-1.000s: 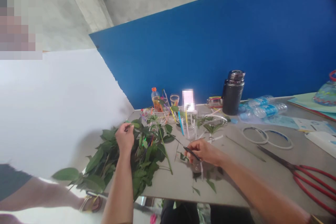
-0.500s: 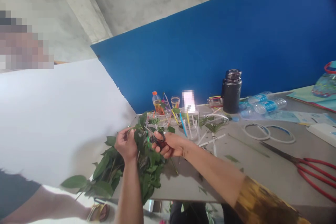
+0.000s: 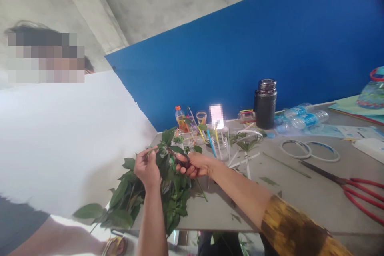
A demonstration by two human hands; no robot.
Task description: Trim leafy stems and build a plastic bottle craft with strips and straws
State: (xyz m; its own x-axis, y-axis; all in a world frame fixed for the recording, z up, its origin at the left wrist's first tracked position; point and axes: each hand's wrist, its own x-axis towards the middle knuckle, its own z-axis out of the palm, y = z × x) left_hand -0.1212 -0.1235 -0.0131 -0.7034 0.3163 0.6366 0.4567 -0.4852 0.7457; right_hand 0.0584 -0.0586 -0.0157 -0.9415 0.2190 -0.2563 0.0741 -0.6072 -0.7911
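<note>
Between its fingers my left hand [image 3: 147, 168] pinches a leafy sprig [image 3: 168, 138], above a heap of dark green leafy branches [image 3: 123, 194] at the table's left edge. My right hand [image 3: 193, 166] is closed round the black handles of small scissors [image 3: 183, 163]. Their blades reach left to the sprig's stem, close to my left fingertips. Leaves partly hide the blades' tips. More cut greenery [image 3: 177, 200] lies under both hands. Behind them stand clear cups with coloured straws [image 3: 220, 148].
Large red-handled shears [image 3: 339, 180] lie at right, near two white rings [image 3: 295, 149]. Farther back are a dark thermos [image 3: 266, 104], plastic bottles [image 3: 309, 119] and an orange-capped bottle [image 3: 180, 120]. A white board [image 3: 75, 136] stands at left, with another person [image 3: 27, 228] beyond it.
The scissors' blades now point more plainly at the sprig near my left fingers. My left hand has turned slightly. The other person's head has come farther into view above the board.
</note>
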